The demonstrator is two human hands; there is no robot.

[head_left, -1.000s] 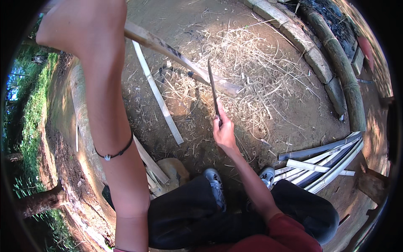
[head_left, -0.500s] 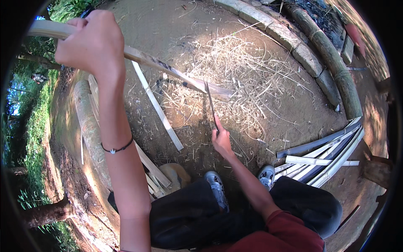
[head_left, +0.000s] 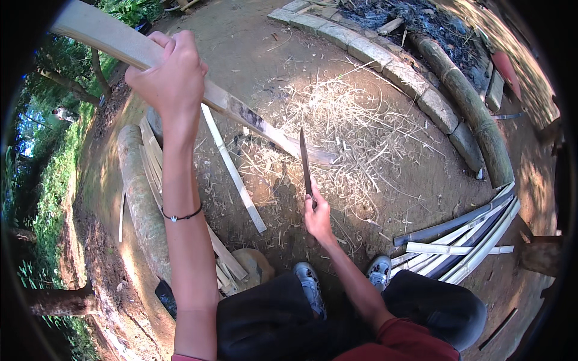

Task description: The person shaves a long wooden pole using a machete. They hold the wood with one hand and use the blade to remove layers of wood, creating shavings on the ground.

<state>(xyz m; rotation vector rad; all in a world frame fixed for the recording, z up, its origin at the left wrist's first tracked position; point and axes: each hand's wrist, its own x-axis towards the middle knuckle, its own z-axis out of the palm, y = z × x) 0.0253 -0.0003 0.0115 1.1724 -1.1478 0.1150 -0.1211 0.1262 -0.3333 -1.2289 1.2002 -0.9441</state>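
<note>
My left hand is wrapped round a long split bamboo strip, raised at the upper left. The strip slopes down to the right, and its lower end hangs over the pile of shavings. A dark patch marks its middle. In my right hand is a knife with a long narrow blade, its tip pointing away from me. The blade stands beside the strip's lower part, overlapping it in view; whether they touch I cannot tell.
Curly bamboo shavings cover the dirt ahead. One pale strip lies left of them. Several bamboo strips are stacked at the right. A log lies left; a stone kerb and bamboo pole border ashes at the far right.
My left hand has shifted right and lower with the bamboo strip. The knife has turned more upright, showing more of its flat side, and my right hand has dropped slightly nearer.
</note>
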